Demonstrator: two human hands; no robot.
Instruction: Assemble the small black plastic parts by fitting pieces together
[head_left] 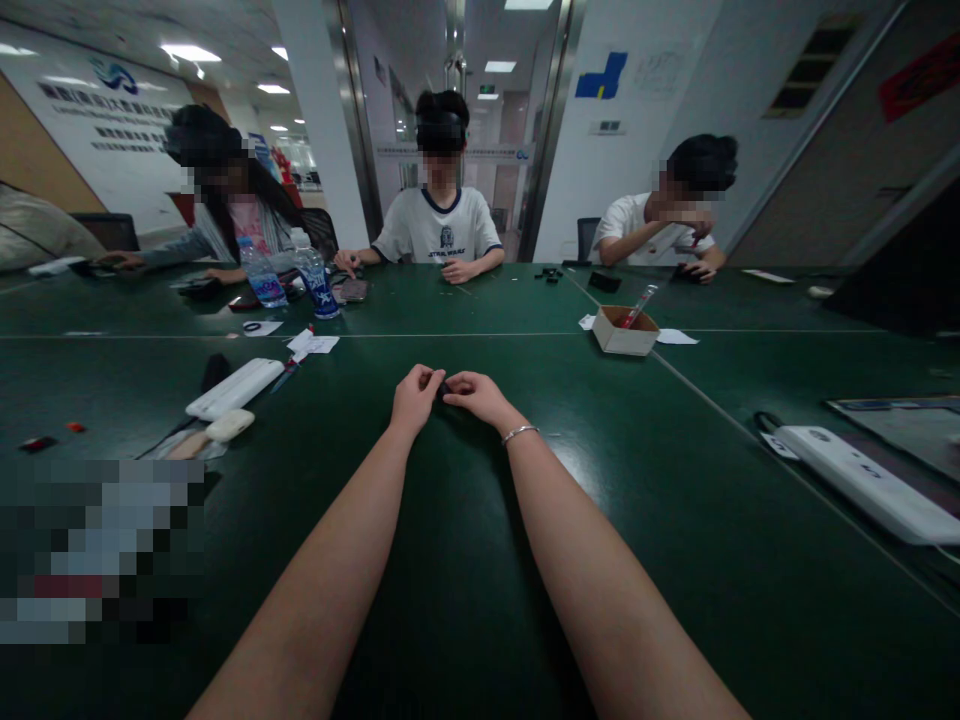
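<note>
Both my arms reach forward over the dark green table, and the hands meet near its middle. Between the fingertips is a small black piece, too small and too covered to name. My left hand is closed, its thumb and fingers pinched at the left side of the piece. From the other side my right hand, with a silver bracelet at its wrist, pinches the same piece. Both hands are close to the tabletop.
A small box holding a clear tube stands ahead right. White power strips lie left and right. Two water bottles stand ahead left. Several small black pieces lie near the far edge. Three people in headsets sit opposite.
</note>
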